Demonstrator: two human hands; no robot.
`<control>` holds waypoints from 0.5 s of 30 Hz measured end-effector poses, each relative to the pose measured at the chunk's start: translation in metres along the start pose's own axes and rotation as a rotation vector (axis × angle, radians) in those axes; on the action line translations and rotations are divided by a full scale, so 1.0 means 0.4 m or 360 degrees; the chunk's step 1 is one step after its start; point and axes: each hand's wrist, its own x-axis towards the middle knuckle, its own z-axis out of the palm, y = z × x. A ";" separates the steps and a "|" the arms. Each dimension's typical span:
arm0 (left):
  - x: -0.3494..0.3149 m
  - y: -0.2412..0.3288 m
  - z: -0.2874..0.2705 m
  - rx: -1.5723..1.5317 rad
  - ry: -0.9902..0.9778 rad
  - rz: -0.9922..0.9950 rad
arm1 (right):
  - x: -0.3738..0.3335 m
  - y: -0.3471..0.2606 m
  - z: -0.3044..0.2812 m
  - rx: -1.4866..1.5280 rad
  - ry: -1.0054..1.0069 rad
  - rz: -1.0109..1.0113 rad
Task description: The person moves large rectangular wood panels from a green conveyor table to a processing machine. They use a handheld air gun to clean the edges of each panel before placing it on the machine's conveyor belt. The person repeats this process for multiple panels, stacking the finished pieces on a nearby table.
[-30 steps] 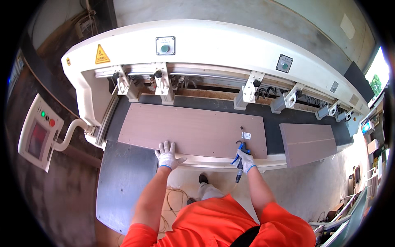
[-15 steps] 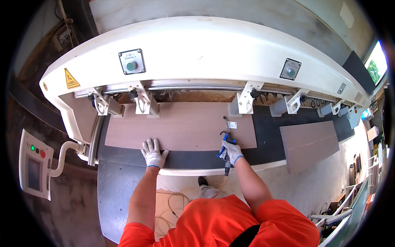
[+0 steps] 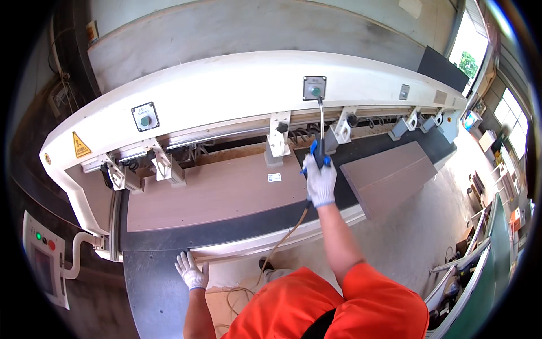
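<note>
My right hand (image 3: 320, 179), in a white glove, grips a blue air gun (image 3: 318, 151) whose thin metal nozzle reaches up to a green button (image 3: 314, 88) on the white machine housing (image 3: 226, 96). A hose (image 3: 285, 237) trails down from the gun toward me. My left hand (image 3: 191, 271), also gloved, rests with fingers spread on the front edge of the dark machine table (image 3: 152, 282). A long brown wood panel (image 3: 214, 195) with a small white label lies on the black belt between my hands, under the clamps.
A second brown panel (image 3: 389, 175) lies on the belt to the right. A control box (image 3: 42, 257) with green and red lights hangs at the far left. Another green button (image 3: 145, 117) and a yellow warning triangle (image 3: 81, 146) sit on the housing. Benches stand at right.
My right hand has lifted the air gun off the panel's front edge and raised it up to the housing. My left hand has dropped back from the panel to the table edge.
</note>
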 end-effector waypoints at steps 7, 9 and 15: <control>-0.184 -0.036 -0.033 -0.0059 0.0028 -0.0072 | 0.105 0.004 -0.084 -0.0709 -0.0001 -0.0051; -0.224 -0.043 -0.037 -0.0064 0.0045 -0.0050 | 0.107 -0.040 -0.105 -0.0897 0.0017 -0.0046; -0.346 -0.029 -0.052 -0.0037 0.0049 -0.0095 | 0.076 -0.243 -0.164 -0.1459 -0.0254 0.0064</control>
